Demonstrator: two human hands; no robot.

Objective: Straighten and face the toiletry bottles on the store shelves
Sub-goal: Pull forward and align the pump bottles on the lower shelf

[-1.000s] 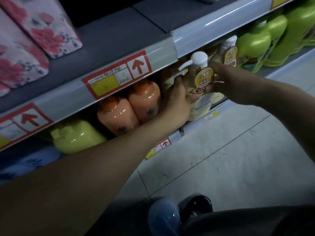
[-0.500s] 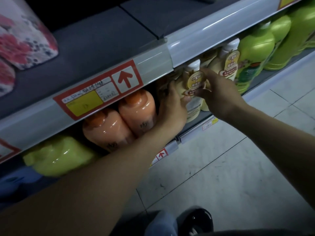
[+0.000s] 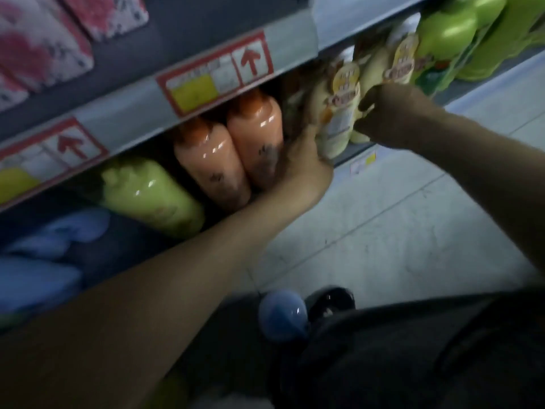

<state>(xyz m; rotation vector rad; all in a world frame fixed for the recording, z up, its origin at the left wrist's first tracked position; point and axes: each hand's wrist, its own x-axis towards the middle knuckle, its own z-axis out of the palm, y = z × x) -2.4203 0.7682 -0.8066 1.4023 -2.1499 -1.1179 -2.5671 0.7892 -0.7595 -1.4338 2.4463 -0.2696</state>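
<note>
The left hand [image 3: 306,165] and right hand [image 3: 393,113] curl fingers round the pale yellow plastic bottle [image 3: 339,110], likely heavy and slippery, best held round its middle.

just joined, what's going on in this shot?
A person is working a store shelf with both hands on one cream bottle under the price rail. The left hand grips its left side and the right hand grips its right side. Its label faces out. Orange bottles sit to its left and a second cream bottle to its right. The picture is blurred, so I cannot tell whether the bottle is lifted or standing.
</note>
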